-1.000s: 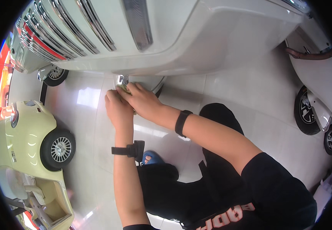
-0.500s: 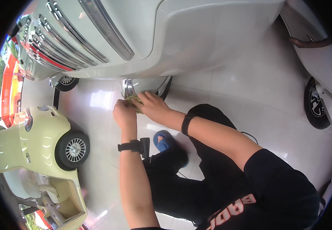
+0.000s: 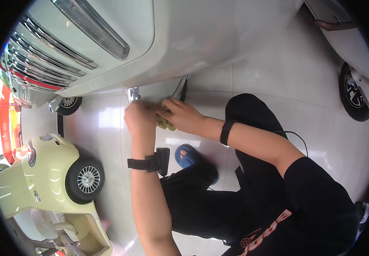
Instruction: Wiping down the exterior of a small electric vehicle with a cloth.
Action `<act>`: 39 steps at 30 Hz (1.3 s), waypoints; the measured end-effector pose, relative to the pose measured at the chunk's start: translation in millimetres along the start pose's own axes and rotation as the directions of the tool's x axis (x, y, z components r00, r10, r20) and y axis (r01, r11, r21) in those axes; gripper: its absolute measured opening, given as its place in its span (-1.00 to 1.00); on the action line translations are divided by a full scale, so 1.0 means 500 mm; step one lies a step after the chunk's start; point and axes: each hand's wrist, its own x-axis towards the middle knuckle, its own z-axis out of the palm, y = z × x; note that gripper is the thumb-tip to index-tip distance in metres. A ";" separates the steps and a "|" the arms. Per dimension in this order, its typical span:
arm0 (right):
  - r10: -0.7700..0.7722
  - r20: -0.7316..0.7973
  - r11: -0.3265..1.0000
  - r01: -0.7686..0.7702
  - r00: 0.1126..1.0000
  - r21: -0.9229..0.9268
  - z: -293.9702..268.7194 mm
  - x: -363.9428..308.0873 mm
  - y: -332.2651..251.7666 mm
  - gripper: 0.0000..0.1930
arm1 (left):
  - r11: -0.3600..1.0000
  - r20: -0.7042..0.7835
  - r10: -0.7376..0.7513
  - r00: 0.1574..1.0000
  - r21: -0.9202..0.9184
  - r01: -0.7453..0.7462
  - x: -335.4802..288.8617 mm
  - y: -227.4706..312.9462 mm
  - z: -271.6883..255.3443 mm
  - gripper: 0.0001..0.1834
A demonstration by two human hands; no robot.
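A crumpled yellow-green cloth (image 3: 165, 123) is bunched between my two hands, just below the overhanging front of a pale vehicle (image 3: 201, 38). My left hand (image 3: 139, 119) is curled closed at the cloth's left side, beside a shiny chrome piece (image 3: 134, 94). From the right, my right hand (image 3: 183, 114) grips the cloth, its fingers bent over the top. Behind the hands shows a pale, curved part, partly covered by them. The fingertips of my left hand are hidden. Black straps sit on both wrists, and the left one carries a small black device (image 3: 162, 161).
Chrome grille bars (image 3: 52, 47) and a long clear lamp (image 3: 97, 32) line the pale body. On the left stands a small cream vehicle (image 3: 44, 166) with a spoked wheel (image 3: 88, 179). A white vehicle's wheel (image 3: 355, 94) is at right. My foot wears a blue slipper (image 3: 187, 157).
My right hand has shifted right and a little away from the left, and more of the cloth shows. The whole view has shifted, with the pale vehicle now further left.
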 end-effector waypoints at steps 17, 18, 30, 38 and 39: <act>0.228 -0.074 0.968 -0.234 0.971 -0.087 -0.019 0.002 0.045 -0.32 | 0.959 0.006 0.283 0.959 -0.006 -0.283 0.035 0.065 0.033 -0.84; 0.218 -0.075 0.975 -0.220 0.973 -0.025 -0.027 0.002 0.055 -0.30 | 0.961 0.100 0.275 0.956 -0.025 -0.274 0.035 0.067 0.025 -0.76; 0.548 -0.221 0.795 -0.420 0.807 0.438 -0.088 0.028 0.100 -0.59 | 0.898 0.505 0.227 0.833 0.223 -0.380 -0.060 0.072 -0.049 0.25; 0.431 -0.145 0.841 -0.338 0.890 0.422 -0.082 0.018 0.137 -0.48 | 0.888 0.483 0.166 0.859 0.305 -0.343 -0.060 0.069 -0.020 0.27; 0.424 -0.137 0.840 -0.332 0.895 0.429 -0.082 0.021 0.133 -0.48 | 0.887 0.447 0.180 0.876 0.312 -0.341 -0.061 0.066 -0.018 0.26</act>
